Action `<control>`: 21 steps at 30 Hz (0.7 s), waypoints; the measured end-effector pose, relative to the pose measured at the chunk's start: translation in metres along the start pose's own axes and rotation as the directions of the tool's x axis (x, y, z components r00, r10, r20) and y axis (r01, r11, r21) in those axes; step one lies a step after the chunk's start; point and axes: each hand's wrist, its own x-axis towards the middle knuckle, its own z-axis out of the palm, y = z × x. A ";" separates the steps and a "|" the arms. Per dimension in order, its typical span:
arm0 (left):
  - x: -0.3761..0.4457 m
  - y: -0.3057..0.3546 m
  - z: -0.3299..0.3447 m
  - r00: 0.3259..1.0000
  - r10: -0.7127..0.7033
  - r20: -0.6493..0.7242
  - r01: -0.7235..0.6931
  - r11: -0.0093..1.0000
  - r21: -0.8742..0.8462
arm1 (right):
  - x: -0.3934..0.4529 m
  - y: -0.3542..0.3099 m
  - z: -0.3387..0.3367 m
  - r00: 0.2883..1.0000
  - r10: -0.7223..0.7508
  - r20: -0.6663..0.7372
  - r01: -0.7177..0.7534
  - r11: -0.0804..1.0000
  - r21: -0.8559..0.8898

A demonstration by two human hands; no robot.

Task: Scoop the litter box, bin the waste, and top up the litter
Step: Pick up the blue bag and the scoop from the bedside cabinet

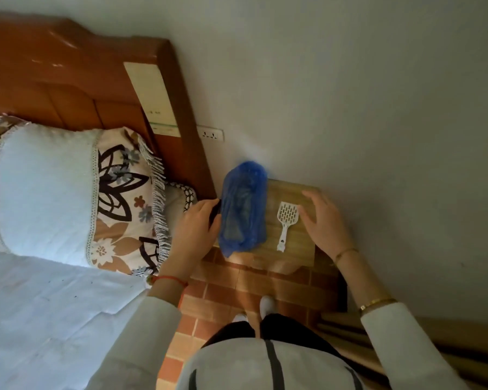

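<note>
1. A blue bag [243, 211] over a dark bin lies on the wooden surface [296, 243]; the left hand [196, 229] grips its 9 o'clock edge.
2. The white litter scoop [285, 224] lies at the bag's 3 o'clock.
3. The right hand [323, 220], fingers spread, holds nothing just beside the scoop.

Blue bag [244, 209] on wooden stand [296, 243], left hand [197, 229] gripping its edge, white scoop [285, 222] beside open right hand [326, 223]

head-worn view, steeply downward

Patterned pillow [68, 198] on bed [40, 305], wooden headboard [68, 74] behind.
</note>
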 end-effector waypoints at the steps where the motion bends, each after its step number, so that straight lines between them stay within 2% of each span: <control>1: 0.005 -0.001 0.009 0.999 -0.045 0.007 0.045 0.999 -0.001 | 0.009 0.007 0.003 1.000 0.002 0.009 -0.002 1.000 0.007; 4: 0.018 -0.002 0.032 0.985 -0.170 0.031 0.170 0.985 -0.001 | 0.034 0.028 0.015 0.999 0.027 0.034 -0.028 0.999 0.035; 7: 0.029 -0.011 0.058 0.952 -0.300 0.066 0.306 0.945 -0.115 | 0.056 0.048 0.036 0.990 0.101 0.099 -0.106 0.993 0.045; 11: 0.039 -0.025 0.098 0.839 -0.529 0.127 0.542 0.793 -0.278 | 0.080 0.076 0.070 0.959 0.210 0.189 -0.220 0.975 0.033; 14: 0.039 -0.039 0.137 0.724 -0.654 0.219 0.687 0.658 -0.306 | 0.096 0.097 0.103 0.927 0.295 0.231 -0.307 0.952 0.015; 16: 0.037 -0.049 0.166 0.615 -0.730 0.296 0.782 0.517 -0.349 | 0.107 0.112 0.129 0.902 0.339 0.266 -0.353 0.936 0.004; 18: 0.037 -0.057 0.190 0.464 -0.786 0.408 0.857 0.281 -0.432 | 0.117 0.128 0.156 0.880 0.369 0.299 -0.385 0.923 -0.006; 20: 0.042 -0.064 0.215 0.304 -0.774 0.555 0.891 0.025 -0.453 | 0.127 0.145 0.185 0.864 0.388 0.322 -0.403 0.915 -0.023; 21: 0.044 -0.068 0.227 0.245 -0.754 0.609 0.894 -0.069 -0.444 | 0.131 0.154 0.200 0.856 0.398 0.329 -0.412 0.911 -0.029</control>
